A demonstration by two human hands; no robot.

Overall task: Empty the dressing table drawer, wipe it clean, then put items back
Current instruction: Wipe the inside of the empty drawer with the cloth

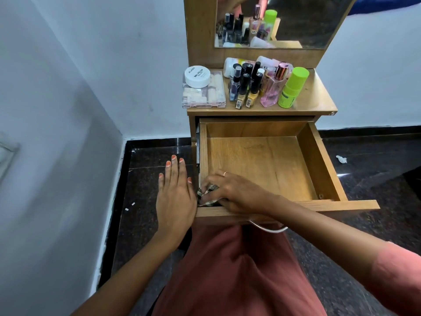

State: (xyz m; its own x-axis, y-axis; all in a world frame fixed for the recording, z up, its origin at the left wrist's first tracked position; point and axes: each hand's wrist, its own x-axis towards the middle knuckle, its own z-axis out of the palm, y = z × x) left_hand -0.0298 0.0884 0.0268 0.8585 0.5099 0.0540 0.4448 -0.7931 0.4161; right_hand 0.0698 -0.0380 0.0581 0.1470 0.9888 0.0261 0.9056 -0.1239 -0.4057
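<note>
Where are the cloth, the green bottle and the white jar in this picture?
cloth (209, 203), head view, on its lower patterned fold.
green bottle (289, 92), head view, on its body below the cap.
white jar (197, 75), head view, on the middle of its lid.

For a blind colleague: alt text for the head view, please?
The right hand grips a patterned cloth in the near left corner of the open, emptied drawer; the left hand, fingers straight, is outside it. Cosmetics stand on the tabletop above.
</note>
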